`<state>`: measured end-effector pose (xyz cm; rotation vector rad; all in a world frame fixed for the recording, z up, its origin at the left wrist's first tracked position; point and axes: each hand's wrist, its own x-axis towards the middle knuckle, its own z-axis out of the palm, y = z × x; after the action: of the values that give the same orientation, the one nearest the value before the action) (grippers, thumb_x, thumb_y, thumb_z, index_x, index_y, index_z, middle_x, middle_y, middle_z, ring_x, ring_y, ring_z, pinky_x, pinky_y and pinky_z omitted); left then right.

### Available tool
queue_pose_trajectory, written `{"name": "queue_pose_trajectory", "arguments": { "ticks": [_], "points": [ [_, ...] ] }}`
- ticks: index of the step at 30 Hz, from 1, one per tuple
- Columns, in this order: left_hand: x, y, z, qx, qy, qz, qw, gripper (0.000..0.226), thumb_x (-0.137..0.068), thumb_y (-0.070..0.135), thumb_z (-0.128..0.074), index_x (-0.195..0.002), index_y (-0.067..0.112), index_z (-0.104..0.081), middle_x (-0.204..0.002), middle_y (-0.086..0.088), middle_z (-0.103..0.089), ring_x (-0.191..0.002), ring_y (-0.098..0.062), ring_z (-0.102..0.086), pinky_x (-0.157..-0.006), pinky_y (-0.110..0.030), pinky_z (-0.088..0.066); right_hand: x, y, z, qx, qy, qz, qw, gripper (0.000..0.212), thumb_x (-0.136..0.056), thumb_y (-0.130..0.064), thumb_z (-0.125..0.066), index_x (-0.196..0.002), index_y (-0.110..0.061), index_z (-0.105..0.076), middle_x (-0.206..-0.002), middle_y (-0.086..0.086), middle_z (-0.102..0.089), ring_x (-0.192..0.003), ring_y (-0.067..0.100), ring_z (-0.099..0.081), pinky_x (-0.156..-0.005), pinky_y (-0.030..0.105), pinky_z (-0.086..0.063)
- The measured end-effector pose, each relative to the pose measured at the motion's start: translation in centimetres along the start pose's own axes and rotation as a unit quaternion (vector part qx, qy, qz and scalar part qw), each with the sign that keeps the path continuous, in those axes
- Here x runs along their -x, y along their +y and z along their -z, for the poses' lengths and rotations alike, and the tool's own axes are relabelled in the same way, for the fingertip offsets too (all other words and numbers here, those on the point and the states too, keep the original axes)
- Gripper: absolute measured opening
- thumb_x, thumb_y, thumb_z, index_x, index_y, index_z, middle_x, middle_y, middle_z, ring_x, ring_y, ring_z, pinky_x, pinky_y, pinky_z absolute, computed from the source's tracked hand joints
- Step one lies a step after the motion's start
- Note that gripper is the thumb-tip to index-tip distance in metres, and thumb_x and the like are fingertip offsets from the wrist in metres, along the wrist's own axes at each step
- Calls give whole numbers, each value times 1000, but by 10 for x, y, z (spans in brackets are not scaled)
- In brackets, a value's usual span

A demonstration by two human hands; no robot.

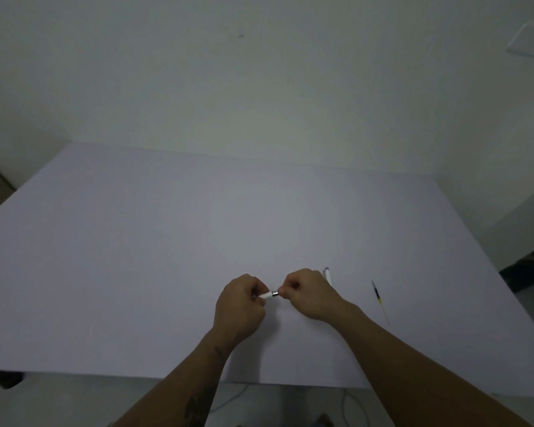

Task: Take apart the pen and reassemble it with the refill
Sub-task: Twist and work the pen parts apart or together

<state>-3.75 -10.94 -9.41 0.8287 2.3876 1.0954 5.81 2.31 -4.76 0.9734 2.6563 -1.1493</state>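
Observation:
A short white pen section (267, 295) with a metal ring is held between both hands just above the table. My left hand (239, 306) grips its white end. My right hand (310, 292) pinches the metal end with thumb and fingers. A white pen part (328, 275) lies on the table just behind my right hand, partly hidden by it. A thin refill (379, 300) with a dark front, yellow band and clear tail lies on the table to the right.
The work surface is a large pale table (167, 257); its near edge runs below my forearms. A white wall stands behind it. Cables lie on the floor under the near edge, and dark objects sit at the far right.

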Motion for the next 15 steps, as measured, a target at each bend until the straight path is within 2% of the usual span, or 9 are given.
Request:
{"name": "queue_pose_trajectory", "arguments": {
  "ticks": [2, 4, 7, 10, 12, 13, 15],
  "points": [
    [0, 2, 1, -9, -1, 1, 1000, 14, -82, 5, -68, -86, 18, -69, -88, 1, -67, -81, -16, -61, -78, -33, -57, 1, 0, 1, -5, 9, 6, 1000, 8, -88, -25, -68, -84, -19, -67, -81, 4, -68, -68, 18, -58, -60, 24, -44],
    [-1, 4, 1, -11, -5, -1, 1000, 15, -82, 4, -67, -85, 19, -68, -88, 1, -67, -80, -16, -61, -78, -34, -57, 4, 0, 2, -6, 21, 16, 1000, 11, -83, -21, -73, -88, -22, -63, -87, 2, -68, -71, 15, -58, -61, 24, -46],
    [-1, 6, -1, -6, -12, -2, 1000, 15, -82, 2, -67, -85, 17, -67, -87, 0, -66, -78, -15, -60, -76, -32, -56, 6, 2, 2, 13, 33, 25, 999, 13, -84, -17, -70, -79, -24, -61, -86, -1, -65, -74, 15, -58, -72, 35, -54],
    [0, 8, -1, -4, -12, -12, 1000, 16, -81, 1, -68, -84, 16, -67, -87, 0, -66, -78, -15, -61, -75, -31, -57, 8, 2, 3, 29, 25, 18, 999, 13, -92, -23, -63, -80, -21, -64, -91, 3, -65, -79, 19, -59, -81, 35, -44],
    [0, 9, 0, -8, -13, -14, 1000, 16, -80, 2, -69, -84, 17, -67, -87, 0, -66, -77, -15, -61, -74, -32, -57, 10, 2, 4, 26, 14, 8, 1000, 17, -94, -27, -60, -80, -19, -65, -89, 6, -67, -74, 18, -57, -87, 42, -43],
    [-1, 10, 1, -10, -13, -14, 1000, 16, -80, 2, -70, -84, 17, -67, -86, 1, -66, -77, -15, -61, -74, -32, -57, 10, 2, 4, 12, 13, 7, 1000, 15, -92, -27, -62, -80, -19, -65, -86, 5, -67, -71, 16, -56, -87, 43, -47],
    [-2, 10, 2, -10, -9, -15, 1000, 17, -79, 1, -70, -82, 18, -66, -84, 2, -65, -76, -14, -60, -73, -34, -58, 11, 1, 3, -15, 18, 15, 1000, 9, -86, -22, -70, -82, -21, -62, -82, 1, -66, -68, 12, -55, -73, 33, -51]
  ]
}}
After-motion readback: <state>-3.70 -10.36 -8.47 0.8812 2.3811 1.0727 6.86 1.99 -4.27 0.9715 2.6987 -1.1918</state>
